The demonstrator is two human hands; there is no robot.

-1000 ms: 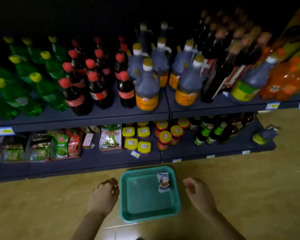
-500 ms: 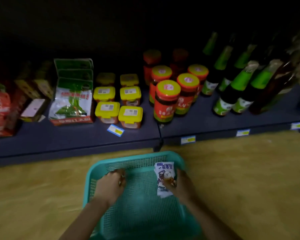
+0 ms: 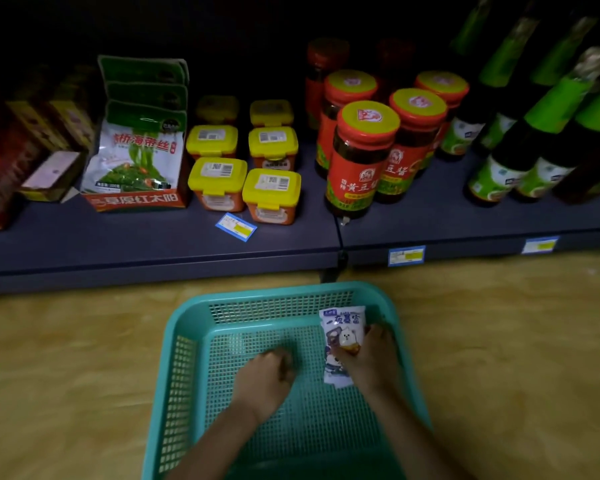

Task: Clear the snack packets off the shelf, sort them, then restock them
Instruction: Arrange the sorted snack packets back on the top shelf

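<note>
Teal plastic mesh formed the basket [image 3: 278, 294], which stood on the yellowish floor [image 3: 66, 358] in the head view, the only view here. Inside the basket, near its far right corner, was the snack packet [image 3: 342, 332], a small white and blue pouch with a cartoon figure. The right hand [image 3: 371, 362] gripped it from the right side, about at its middle. I judged the packet to be very light, soft and crinkly, with a smooth film that could slip and contents perhaps easy to crush. A gentle pinch on a flat sealed end, or across the middle, seemed safer than a hard squeeze. The left hand [image 3: 264, 382] rested on the mesh near the middle of the basket with its fingers curled downward. They were blurred and turned away, so I could not tell if they held something. Beyond the basket's far rim ran the dark shelf [image 3: 153, 244], with seaweed packets [image 3: 136, 157] to the far left, yellow-lidded tubs [image 3: 271, 187] straight beyond, and red jars [image 3: 361, 150] and green-labelled bottles [image 3: 499, 174] to the far right. The right edge of the packet was covered by the hand, the basket's near rim was cut off, and the back of the shelf was lost in darkness.
</note>
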